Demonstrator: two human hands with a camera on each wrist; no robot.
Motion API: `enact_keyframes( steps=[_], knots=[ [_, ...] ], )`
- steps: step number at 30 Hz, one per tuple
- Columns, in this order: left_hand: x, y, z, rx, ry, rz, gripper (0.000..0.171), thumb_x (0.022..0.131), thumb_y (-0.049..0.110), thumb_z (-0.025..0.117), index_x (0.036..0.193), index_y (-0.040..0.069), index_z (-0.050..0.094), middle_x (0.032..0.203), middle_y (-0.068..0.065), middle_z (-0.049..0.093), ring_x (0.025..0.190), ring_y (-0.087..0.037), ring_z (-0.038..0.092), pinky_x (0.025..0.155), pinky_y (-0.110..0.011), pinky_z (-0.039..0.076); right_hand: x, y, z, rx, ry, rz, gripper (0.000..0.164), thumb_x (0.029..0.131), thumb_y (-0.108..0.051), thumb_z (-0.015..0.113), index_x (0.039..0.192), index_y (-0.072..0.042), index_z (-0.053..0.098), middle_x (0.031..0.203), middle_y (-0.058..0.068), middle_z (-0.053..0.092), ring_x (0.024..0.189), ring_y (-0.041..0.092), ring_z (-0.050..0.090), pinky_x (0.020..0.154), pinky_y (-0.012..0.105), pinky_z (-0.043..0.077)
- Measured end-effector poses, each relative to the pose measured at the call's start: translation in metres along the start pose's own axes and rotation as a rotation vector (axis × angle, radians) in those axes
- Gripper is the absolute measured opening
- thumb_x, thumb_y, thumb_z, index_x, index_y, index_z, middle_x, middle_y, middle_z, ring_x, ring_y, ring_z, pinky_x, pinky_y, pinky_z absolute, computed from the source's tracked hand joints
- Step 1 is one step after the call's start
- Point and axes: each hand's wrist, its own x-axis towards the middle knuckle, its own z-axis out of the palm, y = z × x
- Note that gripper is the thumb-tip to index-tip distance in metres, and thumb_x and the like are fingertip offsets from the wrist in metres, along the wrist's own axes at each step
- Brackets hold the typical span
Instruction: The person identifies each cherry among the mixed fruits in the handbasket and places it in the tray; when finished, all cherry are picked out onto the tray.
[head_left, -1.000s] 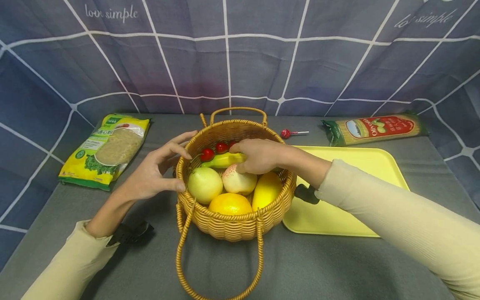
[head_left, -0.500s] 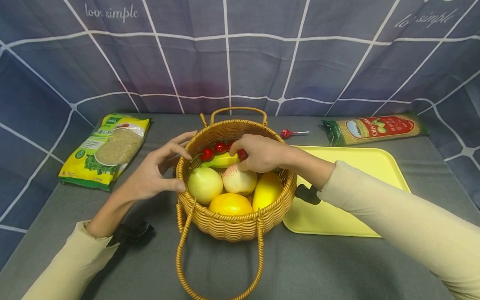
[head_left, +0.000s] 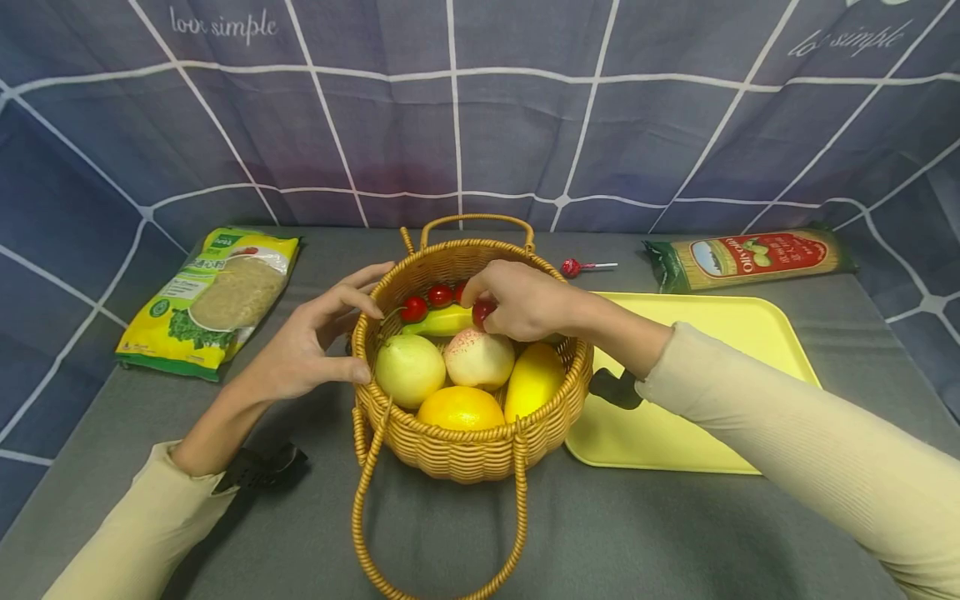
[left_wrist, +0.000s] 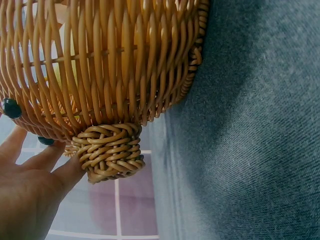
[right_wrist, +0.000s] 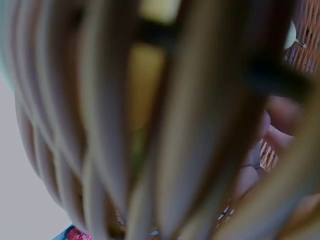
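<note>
Head view: your L hand (head_left: 300, 342) is loosely spread, thumb & fingers against the basket (head_left: 465, 454) rim, approx. 9–10 o'clock, prob. to steady it. Your R hand (head_left: 517, 304) is inside, arm over the rim nr 3 o'clock, pinching a cherry (head_left: 483, 313) at the peach's (head_left: 478, 360) 12 o'clock; a fingertip hold suits smth so small. Other cherries (head_left: 413, 309) sit nr 11 o'clock.
</note>
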Motion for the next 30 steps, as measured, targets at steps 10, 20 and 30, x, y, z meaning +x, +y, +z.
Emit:
enact_keyframes(
  steps=[10, 20, 30],
  knots=[
    [0.0, 0.001, 0.0, 0.009, 0.0, -0.013, 0.052, 0.071, 0.019, 0.08, 0.106, -0.005, 0.05, 0.147, -0.008, 0.025, 0.132, -0.029, 0.025, 0.1, -0.033, 0.033, -0.002, -0.003, 0.001, -0.05, 0.001, 0.055, 0.028, 0.079, -0.01, 0.065, 0.105, -0.003, 0.067, 0.101, 0.004, 0.064, 0.093, 0.017, 0.054, 0.084, 0.03, 0.042],
    [-0.001, 0.001, 0.0, 0.012, 0.002, -0.02, 0.053, 0.071, 0.021, 0.08, 0.106, -0.006, 0.049, 0.147, -0.007, 0.025, 0.133, -0.029, 0.024, 0.1, -0.034, 0.033, -0.021, -0.006, -0.006, 0.046, 0.123, -0.095, 0.027, 0.085, -0.017, 0.064, 0.112, -0.013, 0.062, 0.101, -0.003, 0.056, 0.087, 0.018, 0.05, 0.074, 0.03, 0.041],
    [-0.001, 0.0, -0.001, 0.014, -0.002, -0.017, 0.053, 0.072, 0.021, 0.079, 0.107, -0.005, 0.05, 0.148, -0.008, 0.024, 0.132, -0.029, 0.025, 0.099, -0.034, 0.033, -0.062, -0.01, -0.017, 0.215, 0.326, -0.119, 0.025, 0.083, -0.018, 0.067, 0.108, -0.015, 0.064, 0.093, -0.006, 0.057, 0.069, 0.013, 0.05, 0.059, 0.032, 0.043]
  ],
)
